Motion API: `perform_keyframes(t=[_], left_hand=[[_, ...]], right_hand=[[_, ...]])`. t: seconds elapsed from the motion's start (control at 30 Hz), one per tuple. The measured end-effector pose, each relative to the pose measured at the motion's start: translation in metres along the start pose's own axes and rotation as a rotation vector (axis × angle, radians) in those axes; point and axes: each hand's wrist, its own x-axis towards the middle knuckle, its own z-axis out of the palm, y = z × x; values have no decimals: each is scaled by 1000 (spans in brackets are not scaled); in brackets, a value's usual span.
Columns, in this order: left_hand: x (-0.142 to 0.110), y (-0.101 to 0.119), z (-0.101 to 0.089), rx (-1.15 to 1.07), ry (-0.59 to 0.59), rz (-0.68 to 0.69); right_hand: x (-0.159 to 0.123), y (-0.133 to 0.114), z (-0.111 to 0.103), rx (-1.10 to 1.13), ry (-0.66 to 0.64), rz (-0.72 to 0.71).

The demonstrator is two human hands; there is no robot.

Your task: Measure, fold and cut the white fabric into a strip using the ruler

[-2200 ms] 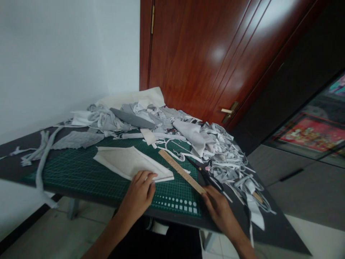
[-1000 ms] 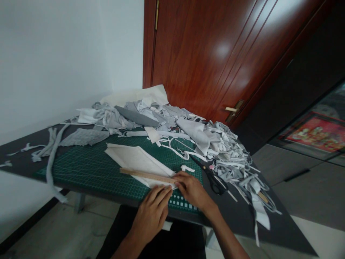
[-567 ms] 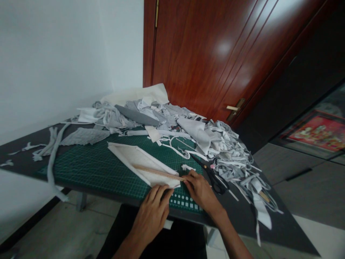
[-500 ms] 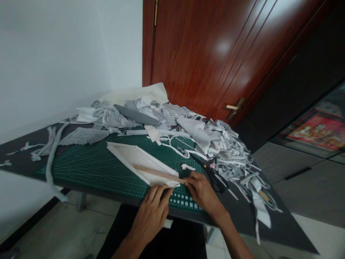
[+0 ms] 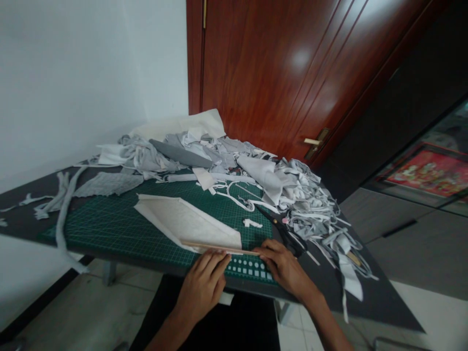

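Note:
A folded cream fabric piece lies on the green cutting mat. A wooden ruler lies along the fabric's near edge. My left hand rests with fingers stretched out flat, its fingertips touching the ruler and the fabric's near corner. My right hand has its fingers closed on the ruler's right end at the mat's near edge. Black scissors lie just beyond my right hand.
A heap of grey and white fabric scraps and strips covers the back and right of the dark table. Loose strips trail off the left side. A wooden door stands behind; a white wall is on the left.
My right hand picked the ruler up from the right of the mat and laid it on the fabric. It has since slid toward the fabric's near edge. My left hand moved to the near corner.

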Motion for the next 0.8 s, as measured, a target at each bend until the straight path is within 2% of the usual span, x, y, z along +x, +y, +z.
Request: perform_keyframes(t=[0.3,0.53,0.67,0.73,0.8], left_hand=[[-2,0,1,-7,9,-10],[-3,-5,-2,-38,12,29],[-1,-13,-23,-134,11,54],[1,-28,-40,-182,61,35],[4,-53,-56,-153,96,-34]], right_hand=[[4,-2,5,-39,28,34],[20,-10,18,-66,27,-8],[25,-17,23,-50,36,31],[25,-19,25,-47,44,53],[23,-20,26,-60,53,56]])
